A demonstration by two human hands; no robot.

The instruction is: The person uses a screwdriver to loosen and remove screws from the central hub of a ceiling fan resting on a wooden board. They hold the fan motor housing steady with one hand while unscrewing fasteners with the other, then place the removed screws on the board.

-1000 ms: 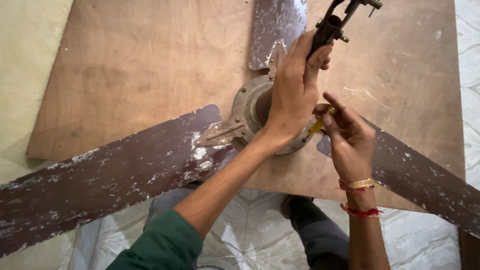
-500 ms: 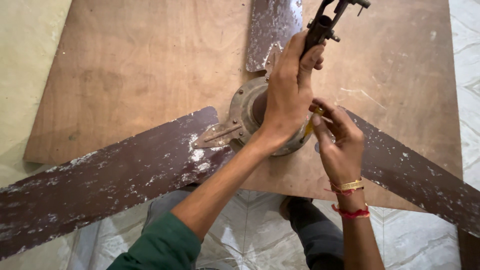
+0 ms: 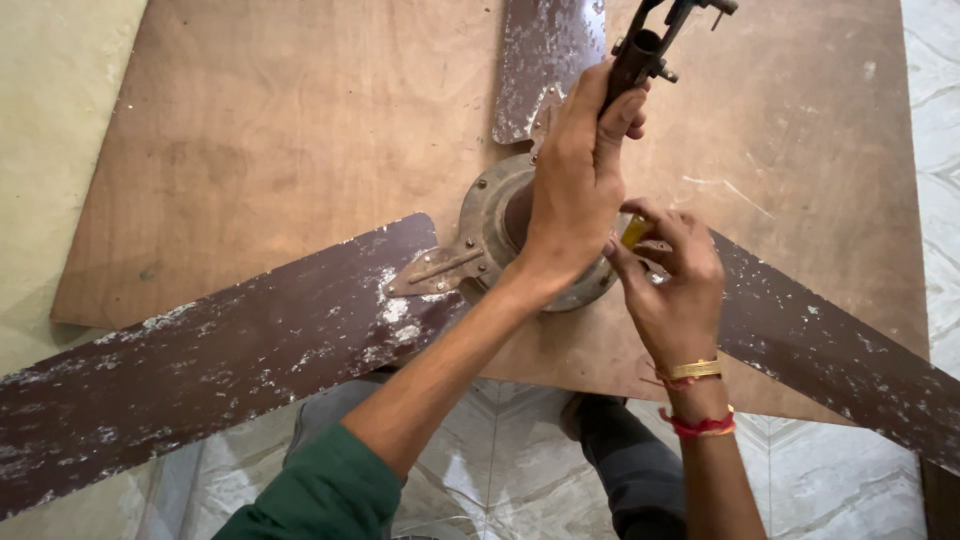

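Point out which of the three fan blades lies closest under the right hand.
The right-side blade, running off toward the lower right. The right hand works right at its inner end, while the long left blade and top blade lie farther off.

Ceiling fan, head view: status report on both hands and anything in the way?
Left hand gripping the fan's down rod. Right hand pinching a yellow-handled tool at the motor hub. Left hand hides the tool tip.
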